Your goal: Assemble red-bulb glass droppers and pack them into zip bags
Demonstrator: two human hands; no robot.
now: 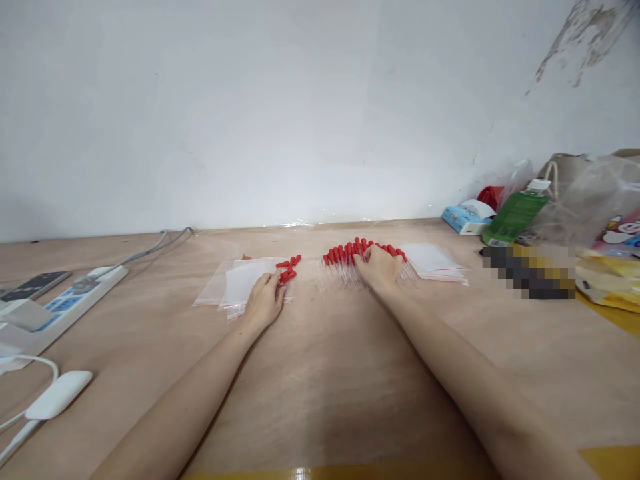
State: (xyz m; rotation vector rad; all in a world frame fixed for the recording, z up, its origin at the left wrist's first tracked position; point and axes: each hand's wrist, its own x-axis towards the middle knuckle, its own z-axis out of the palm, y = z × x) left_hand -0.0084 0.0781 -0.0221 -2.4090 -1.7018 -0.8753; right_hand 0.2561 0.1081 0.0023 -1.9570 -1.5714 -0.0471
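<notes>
My left hand [265,299] is closed at the fingertips on a red rubber bulb [287,275], over the right edge of a stack of clear zip bags [243,283]. More loose red bulbs [295,259] lie just beyond its fingers. My right hand [380,268] reaches into a row of thin clear droppers [345,267] with red bulb tops, its thumb and fingers pinched around one of them. The fingers partly hide that dropper. The row lies side by side on the wooden table, bulbs away from me and tips toward me.
Another stack of zip bags [435,261] lies right of the droppers. At the left are a power strip [95,293] with cables and a phone [36,287]. A tissue pack [465,219], a green bottle [517,212] and plastic bags [595,193] stand at the right by the wall.
</notes>
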